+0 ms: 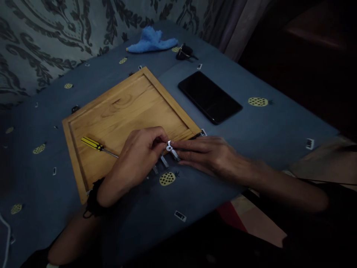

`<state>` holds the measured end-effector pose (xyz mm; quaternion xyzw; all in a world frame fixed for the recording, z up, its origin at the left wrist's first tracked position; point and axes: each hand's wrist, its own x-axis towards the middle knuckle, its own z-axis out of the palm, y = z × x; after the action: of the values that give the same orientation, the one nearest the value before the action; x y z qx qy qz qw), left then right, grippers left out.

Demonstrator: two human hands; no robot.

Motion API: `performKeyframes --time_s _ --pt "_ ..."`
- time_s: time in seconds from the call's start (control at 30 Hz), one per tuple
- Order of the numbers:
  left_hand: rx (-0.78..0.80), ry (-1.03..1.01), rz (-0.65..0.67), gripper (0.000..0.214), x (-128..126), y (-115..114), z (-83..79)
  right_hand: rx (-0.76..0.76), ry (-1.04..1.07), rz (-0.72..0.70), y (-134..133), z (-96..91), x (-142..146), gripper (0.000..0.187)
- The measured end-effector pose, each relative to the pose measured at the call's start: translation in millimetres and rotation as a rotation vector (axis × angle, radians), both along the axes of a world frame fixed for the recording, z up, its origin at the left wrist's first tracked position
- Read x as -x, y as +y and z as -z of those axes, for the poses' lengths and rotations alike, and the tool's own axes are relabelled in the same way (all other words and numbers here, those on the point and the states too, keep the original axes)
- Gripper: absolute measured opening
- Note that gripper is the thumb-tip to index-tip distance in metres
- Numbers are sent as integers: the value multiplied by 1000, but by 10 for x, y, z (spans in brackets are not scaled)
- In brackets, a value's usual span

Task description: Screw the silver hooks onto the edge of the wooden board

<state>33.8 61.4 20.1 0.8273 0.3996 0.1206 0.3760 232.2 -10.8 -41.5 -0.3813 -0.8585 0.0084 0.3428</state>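
A square wooden panel [122, 115] lies flat on a blue cloth. At its near edge my left hand [136, 160] pinches a small shiny metal fitting [169, 147]. My right hand [205, 154] lies flat beside it, fingers stretched out and pressed together on the same metal piece. Two more small metal plates [164, 161] stick out below the panel's edge, between my hands. A yellow-and-black screwdriver [96, 145] rests on the panel, its tip pointing toward my left hand.
A black phone [209, 96] lies face up right of the panel. A blue rag [152, 41] and a small dark object [184, 52] sit at the far end. The cloth-covered surface [264, 126] drops off on the right and near sides.
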Motion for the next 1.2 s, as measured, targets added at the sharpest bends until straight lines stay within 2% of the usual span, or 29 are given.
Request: performKeyframes --time_s 0.2,0.43,0.8,1.0,1.2 --pt "-4 0 -13 12 -17 -2 -2 5 5 0 -6 6 12 19" --pt "-141 48 63 16 -48 -6 -37 15 24 -12 -9 -5 2 18" --pt "-157 58 104 14 -47 -4 -34 8 -8 7 -14 32 -3 18" --pt "-112 68 34 10 33 -35 -144 -13 21 -20 -4 20 1 18" --pt "-216 60 -41 5 151 -203 -185 33 7 3 -22 0 -3 20"
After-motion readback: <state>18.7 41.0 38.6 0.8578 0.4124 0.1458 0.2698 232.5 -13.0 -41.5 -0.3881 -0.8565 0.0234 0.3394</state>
